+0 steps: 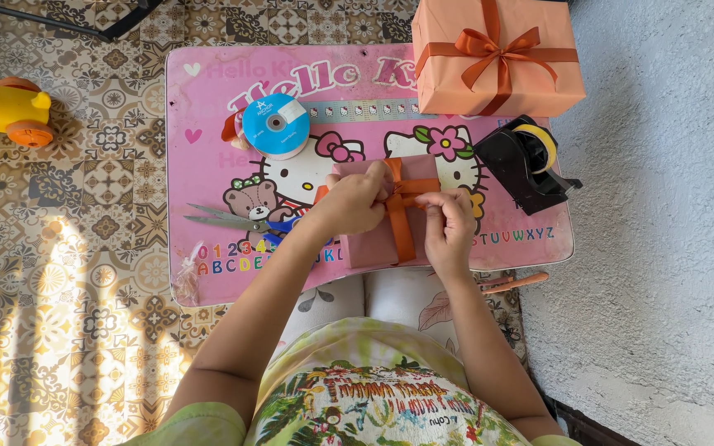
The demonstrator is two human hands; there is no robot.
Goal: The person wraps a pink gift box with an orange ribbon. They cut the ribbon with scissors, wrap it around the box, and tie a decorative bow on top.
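Note:
A small pink-wrapped gift box [373, 244] lies on the pink cartoon-printed table [208, 149], crossed by an orange ribbon [401, 227]. My left hand [355, 201] rests on the box's left half and pinches the ribbon near the knot. My right hand [448, 225] grips the ribbon's other end at the box's right edge. Both hands pull at the crossing point on top of the box.
A larger orange gift box [497, 54] with a tied bow sits at the table's far right corner. A black tape dispenser [526, 165] stands right of the small box. A blue ribbon spool [276, 125], scissors [233, 220] and a yellow toy [6, 107] lie to the left.

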